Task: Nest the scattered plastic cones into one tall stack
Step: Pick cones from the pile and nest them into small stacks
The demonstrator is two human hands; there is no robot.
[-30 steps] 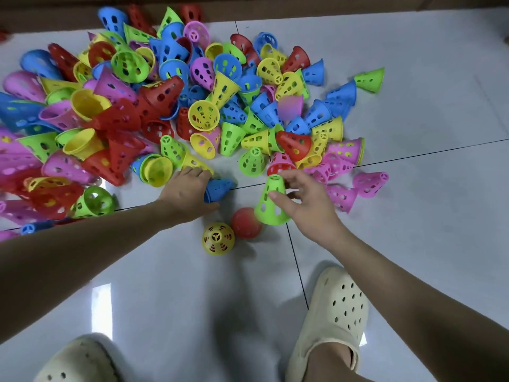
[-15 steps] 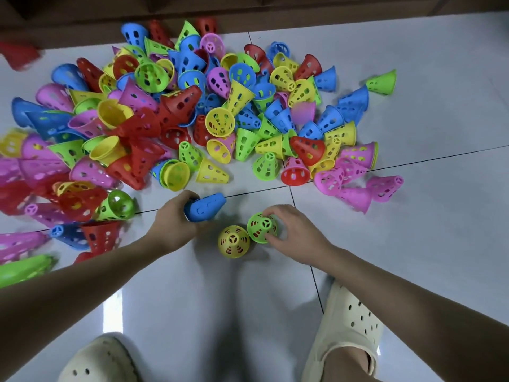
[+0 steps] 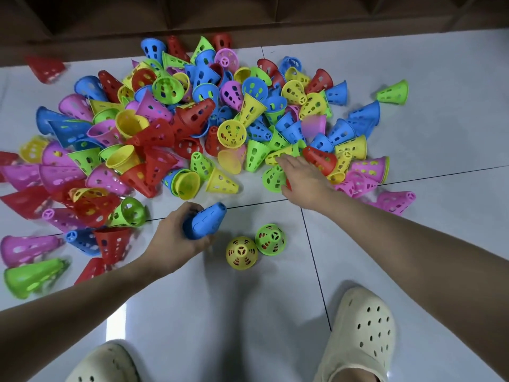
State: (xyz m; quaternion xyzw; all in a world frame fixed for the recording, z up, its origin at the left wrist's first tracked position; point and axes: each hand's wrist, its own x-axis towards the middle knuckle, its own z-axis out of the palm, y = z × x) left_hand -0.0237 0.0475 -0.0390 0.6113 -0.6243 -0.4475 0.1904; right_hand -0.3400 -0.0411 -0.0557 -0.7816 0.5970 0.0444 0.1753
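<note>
On the tiled floor (image 3: 413, 244), loose cones (image 3: 170, 133) lie heaped, while two short stacks, yellow (image 3: 241, 253) and green (image 3: 270, 239), stand upright just beside each other. Left hand (image 3: 176, 241) grips a blue cone (image 3: 205, 221); right hand (image 3: 303, 179) reaches flat-fingered into the heap, seemingly fetching another. Next, I judge, blue goes onto a stack, squarely.

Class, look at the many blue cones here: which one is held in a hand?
The blue cone gripped by the left hand, tilted above the floor near the pile's front edge. The other blue cones lie loose in the pile.
</note>
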